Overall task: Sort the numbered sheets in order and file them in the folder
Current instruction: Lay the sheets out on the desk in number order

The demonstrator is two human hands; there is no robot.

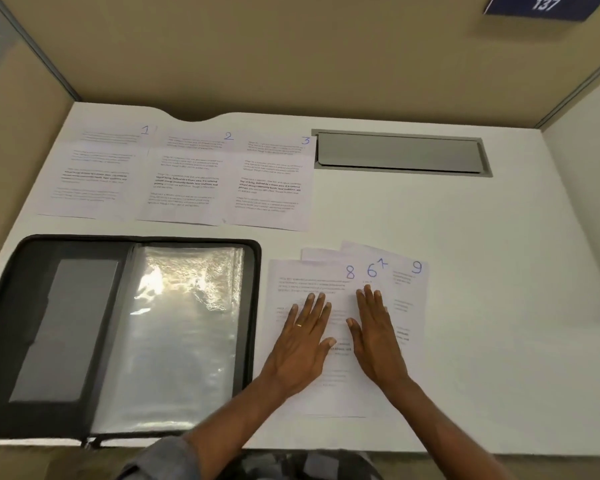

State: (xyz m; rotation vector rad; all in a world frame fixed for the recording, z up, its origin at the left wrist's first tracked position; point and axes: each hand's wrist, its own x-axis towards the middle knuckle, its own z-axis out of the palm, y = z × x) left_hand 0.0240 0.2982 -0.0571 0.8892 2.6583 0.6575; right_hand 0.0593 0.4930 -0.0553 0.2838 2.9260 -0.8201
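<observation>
Sheets numbered 1 [94, 171], 2 [187, 181] and 3 [271, 185] lie side by side in a row at the back left of the white desk. In front of me a fanned stack shows sheet 8 [309, 282] on top, with sheets 6 [371, 271], 7 and 9 [411, 289] peeking out to its right. My left hand [305, 341] lies flat on sheet 8 with fingers spread. My right hand [374, 330] lies flat beside it on the fanned sheets. The black zip folder [253, 306] lies open at the left, showing clear plastic sleeves [177, 334].
A grey metal cable hatch [399, 154] is set into the desk at the back right. Beige partition walls enclose the desk on three sides. A blue sign reading 137 [544, 5] hangs at the top right. The desk's front edge runs just below the folder.
</observation>
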